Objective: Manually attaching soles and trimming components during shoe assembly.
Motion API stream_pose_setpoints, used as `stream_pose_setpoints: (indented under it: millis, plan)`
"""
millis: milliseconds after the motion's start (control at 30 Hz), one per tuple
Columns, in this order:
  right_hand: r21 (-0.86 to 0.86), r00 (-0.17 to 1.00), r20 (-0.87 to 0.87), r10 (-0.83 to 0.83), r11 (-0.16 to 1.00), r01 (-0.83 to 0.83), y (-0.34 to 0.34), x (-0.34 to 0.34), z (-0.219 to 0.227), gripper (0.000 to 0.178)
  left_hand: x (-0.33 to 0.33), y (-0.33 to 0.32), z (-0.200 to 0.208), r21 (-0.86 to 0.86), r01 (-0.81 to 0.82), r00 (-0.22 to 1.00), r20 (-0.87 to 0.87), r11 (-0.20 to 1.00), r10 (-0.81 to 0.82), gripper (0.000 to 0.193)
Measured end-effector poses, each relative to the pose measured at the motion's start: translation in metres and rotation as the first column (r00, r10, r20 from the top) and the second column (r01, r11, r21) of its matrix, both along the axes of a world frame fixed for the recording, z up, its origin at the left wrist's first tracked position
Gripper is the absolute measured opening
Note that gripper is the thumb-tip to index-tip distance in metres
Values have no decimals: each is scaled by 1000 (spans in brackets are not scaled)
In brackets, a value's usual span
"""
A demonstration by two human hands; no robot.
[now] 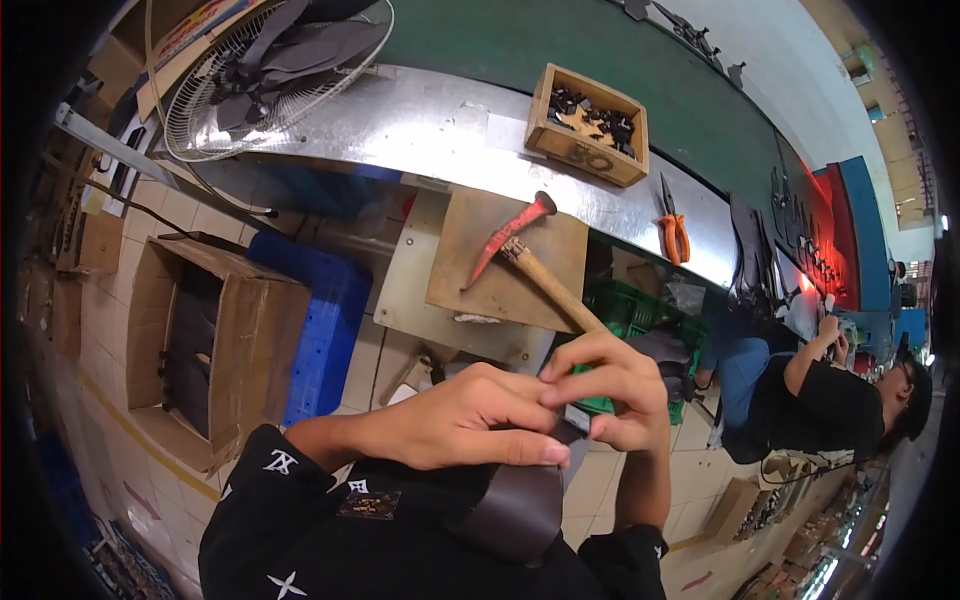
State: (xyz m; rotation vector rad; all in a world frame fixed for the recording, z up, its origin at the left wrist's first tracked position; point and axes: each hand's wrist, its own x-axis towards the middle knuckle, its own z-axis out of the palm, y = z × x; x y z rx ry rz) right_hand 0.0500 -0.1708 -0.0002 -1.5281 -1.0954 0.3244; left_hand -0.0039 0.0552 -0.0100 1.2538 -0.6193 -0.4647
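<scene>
A dark brown, leather-like strap [517,512] is pinched between my two hands and hangs in a curve in front of my black shirt. My left hand [465,415] is closed on it, thumb along its upper edge. Facing it, my right hand [615,388] grips the same end with thumb and fingertips. A small shiny silver piece [577,417] shows between the fingers; its exact kind is hidden. Beyond the hands, a hammer [545,278] with a red head and wooden handle lies on a square brown board [465,235], its handle end close to my right hand.
A wooden box [587,165] of small black parts and orange-handled pliers [674,235] lie on the metal-edged bench [440,115]. Dark pieces fill a round wire guard [180,140]. A cardboard box [270,350], blue crate [325,340] and green crate [620,305] stand below. Another person [810,400] sits right.
</scene>
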Motion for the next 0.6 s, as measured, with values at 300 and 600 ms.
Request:
stream_pose_setpoints:
  millis: [300, 600]
  plan:
    - [80, 982, 31, 188, 979, -189, 10, 8, 19, 33, 11, -2, 11, -150, 339, 926, -119, 929, -358, 29]
    - [-328, 815, 372, -443, 759, 563, -51, 60, -19, 35, 55, 37, -5, 323, -461, 869, -22, 826, 494, 31]
